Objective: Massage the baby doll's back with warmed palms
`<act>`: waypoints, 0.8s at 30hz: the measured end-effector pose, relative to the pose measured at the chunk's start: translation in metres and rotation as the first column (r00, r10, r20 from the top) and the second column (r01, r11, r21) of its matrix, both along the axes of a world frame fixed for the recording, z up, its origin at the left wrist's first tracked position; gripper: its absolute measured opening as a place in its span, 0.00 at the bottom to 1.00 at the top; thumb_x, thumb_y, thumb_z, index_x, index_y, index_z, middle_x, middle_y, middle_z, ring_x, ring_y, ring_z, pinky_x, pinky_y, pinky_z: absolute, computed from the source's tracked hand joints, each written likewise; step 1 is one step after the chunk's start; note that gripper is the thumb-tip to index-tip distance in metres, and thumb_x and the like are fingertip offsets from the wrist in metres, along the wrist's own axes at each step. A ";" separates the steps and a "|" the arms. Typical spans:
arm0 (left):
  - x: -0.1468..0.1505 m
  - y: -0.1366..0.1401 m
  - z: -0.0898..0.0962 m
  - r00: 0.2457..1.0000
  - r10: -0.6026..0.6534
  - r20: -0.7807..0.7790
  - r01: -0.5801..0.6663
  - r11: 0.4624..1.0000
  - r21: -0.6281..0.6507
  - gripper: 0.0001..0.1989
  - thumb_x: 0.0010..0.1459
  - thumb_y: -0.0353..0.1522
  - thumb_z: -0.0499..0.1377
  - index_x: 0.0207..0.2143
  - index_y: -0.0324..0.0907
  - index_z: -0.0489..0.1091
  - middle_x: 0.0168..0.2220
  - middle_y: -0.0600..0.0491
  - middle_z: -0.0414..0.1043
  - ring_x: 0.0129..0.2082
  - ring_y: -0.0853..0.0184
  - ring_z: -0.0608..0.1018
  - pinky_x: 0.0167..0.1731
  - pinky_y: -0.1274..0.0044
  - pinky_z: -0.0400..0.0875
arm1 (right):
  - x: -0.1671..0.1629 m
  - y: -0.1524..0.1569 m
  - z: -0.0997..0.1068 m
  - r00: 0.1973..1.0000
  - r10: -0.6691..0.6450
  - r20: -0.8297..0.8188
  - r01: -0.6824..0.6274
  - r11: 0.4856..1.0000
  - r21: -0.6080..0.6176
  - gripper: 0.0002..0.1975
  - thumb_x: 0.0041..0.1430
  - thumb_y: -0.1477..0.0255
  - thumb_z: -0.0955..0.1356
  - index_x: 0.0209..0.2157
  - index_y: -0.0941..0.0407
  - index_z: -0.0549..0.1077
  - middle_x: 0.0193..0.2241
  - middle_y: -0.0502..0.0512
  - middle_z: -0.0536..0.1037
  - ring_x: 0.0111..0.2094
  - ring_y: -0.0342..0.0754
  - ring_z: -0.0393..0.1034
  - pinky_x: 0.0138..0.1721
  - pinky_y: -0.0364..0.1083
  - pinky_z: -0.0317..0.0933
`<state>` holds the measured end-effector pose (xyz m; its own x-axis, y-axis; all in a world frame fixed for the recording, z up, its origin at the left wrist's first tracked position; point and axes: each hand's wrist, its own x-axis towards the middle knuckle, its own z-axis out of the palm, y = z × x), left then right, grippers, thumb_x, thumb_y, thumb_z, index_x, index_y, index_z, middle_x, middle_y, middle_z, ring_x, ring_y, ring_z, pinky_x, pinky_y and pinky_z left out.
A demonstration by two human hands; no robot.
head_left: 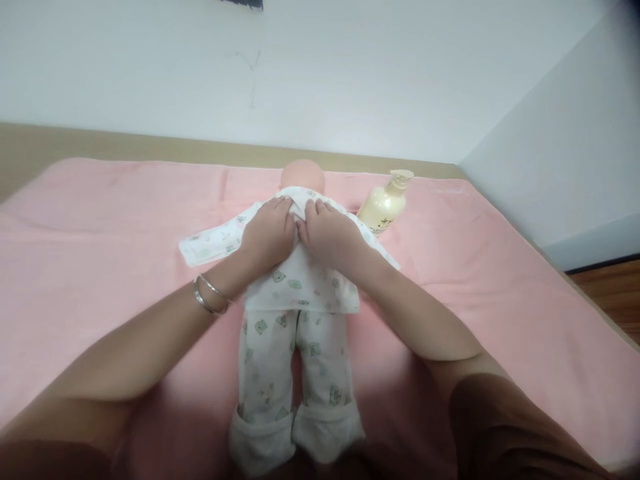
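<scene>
A baby doll (303, 175) lies on the pink blanket with its head toward the wall. It wears a white printed top (300, 290) and matching printed trousers (267, 360) with turned-up cuffs. My left hand (271, 230) and my right hand (327, 230) meet at the chest of the top, just below the neck. Both hands have their fingers bent and pinch the cloth there, thumbs close together. A silver bangle sits on my left wrist. The sleeves spread out to both sides. My hands cover the front of the top between them.
A cream pump bottle (384, 208) leans at a tilt beside the doll's right-hand sleeve in view. The pink blanket (110, 267) covers a wooden surface (30, 150) that meets a white wall (350, 73). Wood-coloured floor shows at the far right.
</scene>
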<state>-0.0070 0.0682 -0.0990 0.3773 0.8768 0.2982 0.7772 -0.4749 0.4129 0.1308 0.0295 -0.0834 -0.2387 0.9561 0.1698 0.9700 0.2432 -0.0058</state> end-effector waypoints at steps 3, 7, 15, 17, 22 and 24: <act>-0.001 0.008 -0.005 0.996 0.020 0.083 -0.018 0.999 -0.032 0.19 0.64 0.31 0.43 0.46 0.39 0.71 0.50 0.42 0.75 0.54 0.55 0.75 0.60 0.60 0.71 | -0.005 -0.013 0.000 0.992 0.079 0.095 -0.083 0.996 0.041 0.25 0.70 0.76 0.56 0.63 0.72 0.64 0.62 0.76 0.69 0.64 0.66 0.65 0.64 0.60 0.61; -0.001 0.013 -0.018 0.987 0.037 0.153 -0.036 0.999 -0.010 0.25 0.64 0.34 0.43 0.57 0.37 0.69 0.61 0.43 0.71 0.64 0.57 0.70 0.69 0.61 0.62 | -0.002 -0.006 0.003 0.996 0.080 0.038 -0.081 0.997 0.013 0.23 0.70 0.74 0.55 0.59 0.71 0.67 0.59 0.76 0.72 0.62 0.65 0.66 0.62 0.61 0.62; -0.003 0.010 -0.021 0.981 0.042 0.191 -0.038 0.999 -0.022 0.28 0.64 0.34 0.44 0.61 0.33 0.68 0.64 0.43 0.69 0.65 0.55 0.69 0.70 0.60 0.61 | 0.027 0.008 0.043 0.943 -0.015 -0.333 -0.021 0.994 -0.105 0.23 0.69 0.69 0.57 0.60 0.60 0.69 0.58 0.62 0.76 0.56 0.57 0.72 0.57 0.56 0.68; -0.003 0.008 -0.019 0.979 0.048 0.197 -0.041 0.998 -0.040 0.28 0.64 0.35 0.44 0.61 0.34 0.68 0.64 0.44 0.69 0.66 0.56 0.69 0.70 0.61 0.61 | 0.023 0.004 0.039 0.933 0.000 -0.359 -0.003 1.000 -0.009 0.25 0.69 0.70 0.56 0.64 0.60 0.66 0.64 0.61 0.70 0.65 0.57 0.65 0.64 0.57 0.63; -0.003 0.009 -0.018 0.978 0.030 0.207 -0.025 0.999 -0.028 0.27 0.64 0.34 0.44 0.59 0.33 0.69 0.62 0.41 0.70 0.63 0.56 0.71 0.68 0.62 0.63 | -0.001 0.000 0.003 0.968 0.054 -0.247 -0.045 0.998 0.040 0.27 0.70 0.72 0.55 0.65 0.68 0.65 0.67 0.69 0.65 0.70 0.58 0.57 0.71 0.59 0.53; -0.003 0.010 -0.017 0.978 0.015 0.206 -0.012 1.000 -0.016 0.26 0.64 0.34 0.44 0.57 0.34 0.71 0.60 0.41 0.73 0.60 0.55 0.73 0.66 0.62 0.65 | -0.005 -0.002 -0.002 0.975 0.091 -0.203 -0.084 0.996 0.042 0.27 0.70 0.73 0.54 0.65 0.71 0.63 0.67 0.72 0.63 0.71 0.59 0.54 0.73 0.58 0.49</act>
